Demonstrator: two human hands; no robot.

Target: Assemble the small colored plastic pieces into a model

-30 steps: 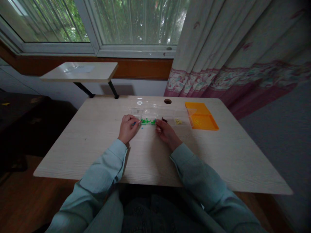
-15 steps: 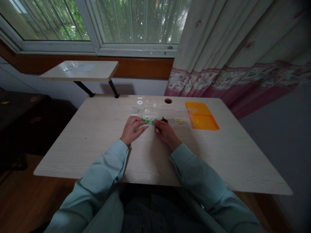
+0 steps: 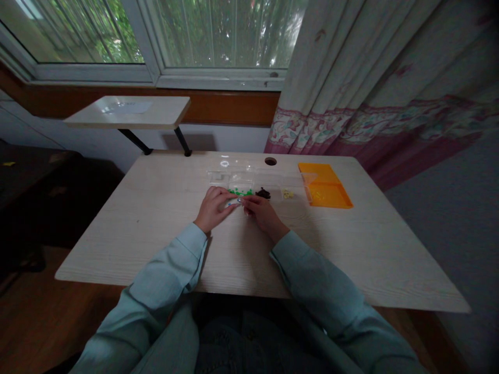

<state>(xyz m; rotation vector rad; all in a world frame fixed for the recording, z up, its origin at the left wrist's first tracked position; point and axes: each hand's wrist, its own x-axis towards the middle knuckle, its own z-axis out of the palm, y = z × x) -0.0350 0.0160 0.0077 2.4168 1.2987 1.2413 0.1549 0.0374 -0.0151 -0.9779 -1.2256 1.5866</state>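
A clear plastic box (image 3: 249,183) with several compartments lies mid-table; one compartment holds green beads (image 3: 240,191), another dark beads (image 3: 263,194), another pale yellow ones (image 3: 287,194). My left hand (image 3: 213,209) rests at the box's near edge, fingers curled around a small pale object I cannot make out. My right hand (image 3: 260,211) sits just right of it, fingertips pinched and meeting the left hand's fingertips in front of the green beads. Whatever is between the fingers is too small to see.
An orange tray (image 3: 325,186) with a few yellow beads lies to the right of the box. The wooden table (image 3: 156,218) has a round cable hole (image 3: 270,161) near its back edge. A small side shelf (image 3: 128,111), a window and a curtain (image 3: 370,93) stand behind.
Both hands have drawn together in front of the green compartment; the left moved right, the right moved left. The dark beads, earlier hidden behind my right hand, now show.
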